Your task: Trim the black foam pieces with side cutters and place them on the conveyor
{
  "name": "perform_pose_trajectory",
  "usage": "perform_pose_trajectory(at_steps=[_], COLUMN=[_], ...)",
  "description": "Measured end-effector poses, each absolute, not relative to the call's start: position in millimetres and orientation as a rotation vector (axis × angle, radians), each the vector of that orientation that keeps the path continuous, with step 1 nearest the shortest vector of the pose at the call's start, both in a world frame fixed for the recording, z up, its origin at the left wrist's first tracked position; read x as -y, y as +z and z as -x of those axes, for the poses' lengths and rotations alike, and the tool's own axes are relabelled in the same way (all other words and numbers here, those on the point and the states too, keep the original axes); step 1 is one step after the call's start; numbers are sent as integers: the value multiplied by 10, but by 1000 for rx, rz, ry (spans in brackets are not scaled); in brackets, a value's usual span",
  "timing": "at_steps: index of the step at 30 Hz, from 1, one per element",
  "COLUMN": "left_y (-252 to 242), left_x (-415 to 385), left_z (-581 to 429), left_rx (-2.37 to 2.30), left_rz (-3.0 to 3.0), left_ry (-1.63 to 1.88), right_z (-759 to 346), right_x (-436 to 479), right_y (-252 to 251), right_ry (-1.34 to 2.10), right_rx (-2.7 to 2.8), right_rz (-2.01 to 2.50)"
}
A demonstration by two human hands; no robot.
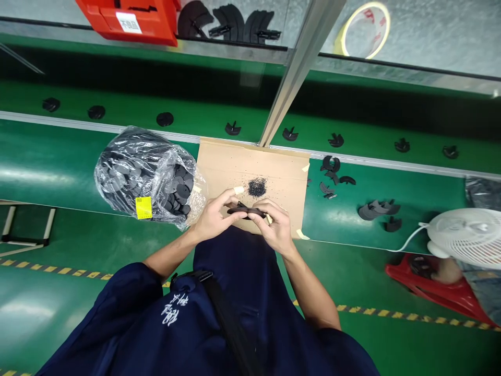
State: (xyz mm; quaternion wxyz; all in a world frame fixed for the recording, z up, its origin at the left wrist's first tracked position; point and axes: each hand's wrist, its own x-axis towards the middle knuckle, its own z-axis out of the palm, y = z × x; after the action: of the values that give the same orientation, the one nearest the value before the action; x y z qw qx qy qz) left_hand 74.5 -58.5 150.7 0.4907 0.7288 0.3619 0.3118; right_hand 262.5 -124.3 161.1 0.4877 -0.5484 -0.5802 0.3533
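Observation:
My left hand [214, 216] and my right hand [274, 225] together grip a flat black plastic disc part [246, 211], held edge-on just above a brown cardboard sheet [282, 175]. A white tape wrap covers my left thumb tip. A small heap of black crumbs [257, 186] lies on the cardboard right behind the part. To the left, a clear plastic bag [146, 175] full of the same black discs lies on the green bench, touching the cardboard's edge.
Finished black parts [379, 209] lie in loose piles on the bench at right. A green conveyor belt [117, 104] behind carries spaced black parts. A red bin [131, 21], a tape roll [366, 28], a white fan [467, 237] and a slanted aluminium post [297, 68] surround the spot.

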Motion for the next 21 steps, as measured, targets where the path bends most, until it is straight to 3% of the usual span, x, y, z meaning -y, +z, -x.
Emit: perform_pose_trajectory(at_steps=[21], left_y=[1549], left_x=[578], left_z=[-862], left_rx=[-753], left_rz=[-1776], left_ry=[898], right_z=[-2675], right_x=[1265], right_y=[1607], right_ry=[906], right_rx=[1346], right_rz=[1295])
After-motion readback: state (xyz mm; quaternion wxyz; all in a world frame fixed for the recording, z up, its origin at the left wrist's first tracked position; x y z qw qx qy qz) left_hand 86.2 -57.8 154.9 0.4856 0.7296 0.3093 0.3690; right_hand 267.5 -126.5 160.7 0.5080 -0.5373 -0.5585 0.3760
